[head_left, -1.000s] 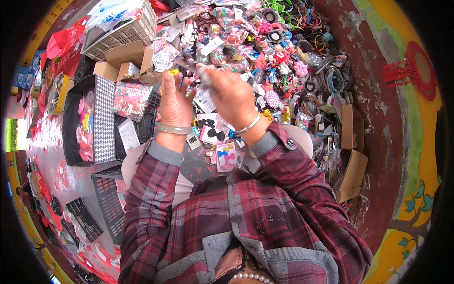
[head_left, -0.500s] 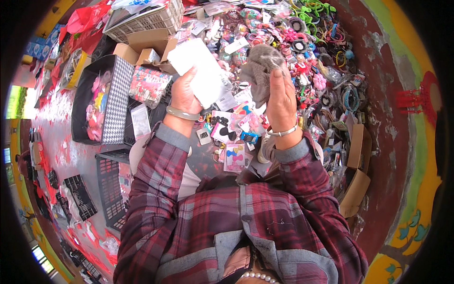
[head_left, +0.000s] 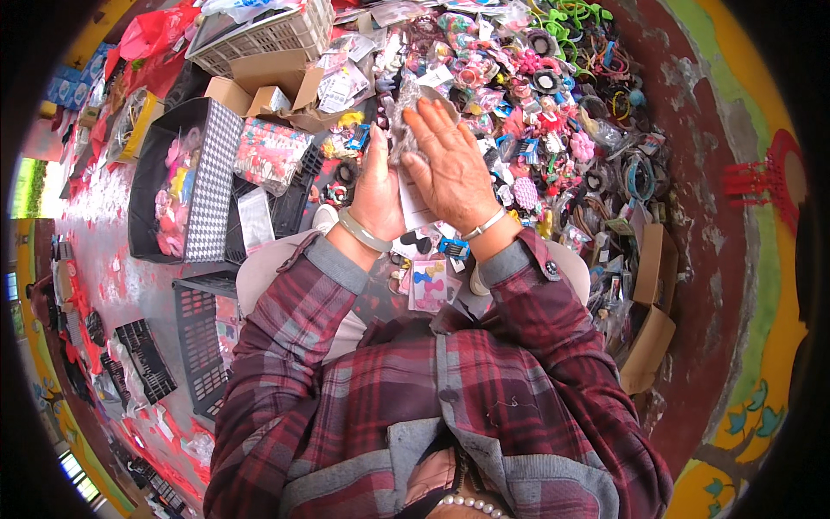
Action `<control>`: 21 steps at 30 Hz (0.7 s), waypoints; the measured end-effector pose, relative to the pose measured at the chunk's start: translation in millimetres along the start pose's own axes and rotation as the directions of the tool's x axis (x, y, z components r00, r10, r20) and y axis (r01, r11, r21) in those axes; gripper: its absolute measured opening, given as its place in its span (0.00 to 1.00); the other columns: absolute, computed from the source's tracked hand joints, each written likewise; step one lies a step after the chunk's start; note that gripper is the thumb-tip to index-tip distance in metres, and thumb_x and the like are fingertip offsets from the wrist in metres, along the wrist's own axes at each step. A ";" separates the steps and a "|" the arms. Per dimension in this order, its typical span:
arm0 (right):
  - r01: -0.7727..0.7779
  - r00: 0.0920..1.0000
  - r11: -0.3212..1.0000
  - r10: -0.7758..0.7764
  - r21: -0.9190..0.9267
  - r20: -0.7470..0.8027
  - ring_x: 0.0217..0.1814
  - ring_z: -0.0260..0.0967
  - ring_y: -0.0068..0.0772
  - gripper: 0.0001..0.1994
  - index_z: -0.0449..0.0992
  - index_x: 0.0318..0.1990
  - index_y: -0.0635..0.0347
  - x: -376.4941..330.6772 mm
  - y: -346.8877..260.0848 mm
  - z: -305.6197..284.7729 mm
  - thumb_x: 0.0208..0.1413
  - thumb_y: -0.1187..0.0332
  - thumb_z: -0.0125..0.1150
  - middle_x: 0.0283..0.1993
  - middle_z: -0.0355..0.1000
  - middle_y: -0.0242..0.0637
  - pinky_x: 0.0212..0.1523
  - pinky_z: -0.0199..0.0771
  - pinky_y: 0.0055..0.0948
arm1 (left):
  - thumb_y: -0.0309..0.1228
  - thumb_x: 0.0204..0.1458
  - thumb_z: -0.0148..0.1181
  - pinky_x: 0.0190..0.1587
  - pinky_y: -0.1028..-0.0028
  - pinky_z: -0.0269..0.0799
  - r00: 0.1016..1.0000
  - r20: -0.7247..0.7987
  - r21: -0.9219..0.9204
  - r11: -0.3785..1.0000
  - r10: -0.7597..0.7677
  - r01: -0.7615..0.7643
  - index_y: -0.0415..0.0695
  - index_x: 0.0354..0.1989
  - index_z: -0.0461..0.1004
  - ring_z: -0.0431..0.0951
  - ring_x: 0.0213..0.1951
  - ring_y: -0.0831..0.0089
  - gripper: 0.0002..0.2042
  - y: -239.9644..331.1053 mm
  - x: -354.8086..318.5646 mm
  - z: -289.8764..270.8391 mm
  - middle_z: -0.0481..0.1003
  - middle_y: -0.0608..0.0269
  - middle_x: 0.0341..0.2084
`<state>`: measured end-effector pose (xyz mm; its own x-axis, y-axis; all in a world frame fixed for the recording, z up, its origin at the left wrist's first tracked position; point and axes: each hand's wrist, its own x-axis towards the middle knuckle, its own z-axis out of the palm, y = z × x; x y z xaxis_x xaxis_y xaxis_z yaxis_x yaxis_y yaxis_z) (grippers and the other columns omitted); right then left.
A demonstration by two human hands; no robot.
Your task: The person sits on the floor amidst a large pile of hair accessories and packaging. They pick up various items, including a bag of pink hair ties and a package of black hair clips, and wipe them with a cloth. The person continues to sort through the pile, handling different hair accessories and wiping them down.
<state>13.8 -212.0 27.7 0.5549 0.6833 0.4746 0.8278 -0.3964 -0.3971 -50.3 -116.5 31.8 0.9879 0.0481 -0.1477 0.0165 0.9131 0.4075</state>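
Observation:
Both my hands are together over the pile in front of me. My left hand [head_left: 378,195] stands upright, holding a white card [head_left: 415,204] that shows between my palms; most of its fingers are behind the card. Flat across the card lies my right hand [head_left: 451,169], its fingers stretched out over a grey fuzzy knitted piece [head_left: 403,121]. That piece looks like a soft hair accessory, though its exact kind is unclear. Below my hands lie small carded hair bows [head_left: 427,285] and a blue packaged item [head_left: 454,249].
A large heap of hair ties and trinkets [head_left: 553,121] spreads ahead and right. On the left stand a houndstooth-sided bin [head_left: 212,186], an open cardboard box [head_left: 285,82] and a black crate [head_left: 201,346]. Cardboard flaps [head_left: 650,346] edge the heap at right.
My hands have come together. The right hand moved left with the grey knitted piece and turned its back up, laying it against the white card, which dropped lower between my palms.

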 end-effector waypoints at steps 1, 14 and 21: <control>-0.010 1.000 1.000 0.010 -0.003 -0.027 0.63 0.49 0.44 0.24 0.61 0.55 0.57 1.7 3.9 0.8 0.52 0.58 0.48 0.59 0.56 0.47 0.60 0.46 0.40 | 0.54 0.54 0.37 0.53 0.63 0.61 0.998 0.056 -0.047 0.998 -0.029 0.032 0.46 0.55 0.57 0.65 0.52 0.64 0.28 -0.5 2.0 -7.3 0.63 0.60 0.51; 0.168 0.981 0.982 -0.175 0.083 0.085 0.63 0.50 0.42 0.23 0.62 0.54 0.58 -15.9 -20.7 8.3 0.49 0.63 0.52 0.58 0.56 0.44 0.60 0.47 0.42 | 0.49 0.56 0.36 0.51 0.67 0.64 0.989 -0.048 0.061 0.989 0.138 -0.135 0.40 0.50 0.62 0.69 0.47 0.65 0.25 28.2 9.6 -29.5 0.68 0.57 0.45; 0.079 0.997 0.996 -0.078 0.031 -0.017 0.62 0.51 0.42 0.21 0.63 0.53 0.58 -4.0 -5.7 1.2 0.51 0.62 0.49 0.58 0.57 0.45 0.58 0.48 0.43 | 0.52 0.56 0.32 0.56 0.67 0.57 0.998 0.051 -0.019 0.999 0.042 -0.041 0.44 0.56 0.56 0.63 0.54 0.66 0.27 1.0 2.1 -12.7 0.61 0.59 0.53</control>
<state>6.8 -211.7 27.1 0.4896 0.7017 0.5175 0.8659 -0.3217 -0.3830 -50.2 -110.4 20.5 0.9942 0.0658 -0.0846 -0.0271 0.9178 0.3962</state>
